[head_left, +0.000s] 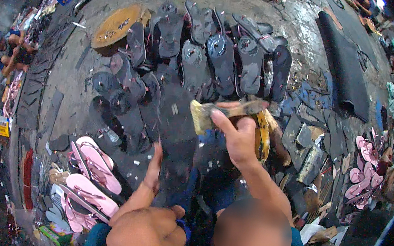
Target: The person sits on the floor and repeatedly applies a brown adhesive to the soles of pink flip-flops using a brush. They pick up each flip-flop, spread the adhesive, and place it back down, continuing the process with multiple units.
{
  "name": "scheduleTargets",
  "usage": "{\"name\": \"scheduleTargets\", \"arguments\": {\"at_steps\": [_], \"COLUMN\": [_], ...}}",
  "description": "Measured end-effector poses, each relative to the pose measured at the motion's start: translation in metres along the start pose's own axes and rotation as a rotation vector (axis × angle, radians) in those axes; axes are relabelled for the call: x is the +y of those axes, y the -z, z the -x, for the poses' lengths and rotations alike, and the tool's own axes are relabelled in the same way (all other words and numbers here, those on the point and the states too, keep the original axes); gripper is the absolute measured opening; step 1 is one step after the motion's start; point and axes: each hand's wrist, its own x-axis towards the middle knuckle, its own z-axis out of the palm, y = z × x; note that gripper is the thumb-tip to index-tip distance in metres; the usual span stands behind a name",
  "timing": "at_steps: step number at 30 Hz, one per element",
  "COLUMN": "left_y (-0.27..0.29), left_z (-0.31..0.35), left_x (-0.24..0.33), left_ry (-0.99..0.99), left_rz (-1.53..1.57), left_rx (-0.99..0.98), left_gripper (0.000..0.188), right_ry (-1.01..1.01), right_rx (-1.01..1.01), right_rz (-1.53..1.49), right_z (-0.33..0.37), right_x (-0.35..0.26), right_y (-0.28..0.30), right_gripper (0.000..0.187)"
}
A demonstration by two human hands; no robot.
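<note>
My right hand [241,141] is closed round the handle of a brush [201,117] with pale yellow bristles pointing left. Just beneath it shows part of a yellow, dark-spotted round container [263,138]. My left hand [153,167] is seen edge-on, its fingers stretched forward. Its fingertips reach the near end of a dark sandal sole [152,98]; contact is unclear. Ahead of my hands lie rows of dark soles [194,63], several with glossy wet-looking patches [223,47]. More dark soles [122,106] lie to the left.
Pink flip-flops [96,164] are piled at near left, others [364,180] at far right. A round wooden block [120,25] stands behind the soles. A dark rolled sheet [344,67] and scraps [310,142] lie to the right. Another person [14,51] sits at far left.
</note>
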Motion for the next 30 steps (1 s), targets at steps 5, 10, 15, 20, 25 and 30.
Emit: {"name": "scheduleTargets", "arguments": {"at_steps": [5, 10, 15, 20, 25, 30], "left_y": [-0.051, -0.08, -0.036, -0.058, -0.069, -0.016], "left_z": [-0.068, -0.067, -0.081, -0.085, -0.072, -0.087], "left_x": [0.047, 0.046, 0.047, 0.05, 0.064, 0.044], "left_ry": [-0.254, -0.438, -0.113, -0.371, -0.447, -0.128], "left_rz": [-0.071, -0.066, -0.059, 0.006, 0.115, 0.253], "left_rx": [0.017, -0.045, -0.108, -0.069, -0.115, -0.277], "left_gripper": [0.081, 0.074, 0.077, 0.073, 0.068, 0.075], "right_ry": [0.57, 0.248, 0.432, 0.402, 0.176, 0.268], "right_rx": [-0.165, 0.116, -0.244, -0.124, -0.007, -0.339], "right_rz": [0.506, 0.428, 0.26, 0.391, 0.625, 0.307], "right_z": [0.015, -0.033, 0.014, -0.001, -0.033, 0.008], "right_x": [0.022, 0.043, -0.012, 0.022, 0.036, 0.008], "right_y": [-0.026, 0.03, -0.035, -0.017, 0.017, -0.037], "right_gripper": [0.019, 0.024, 0.023, 0.024, 0.024, 0.02]}}
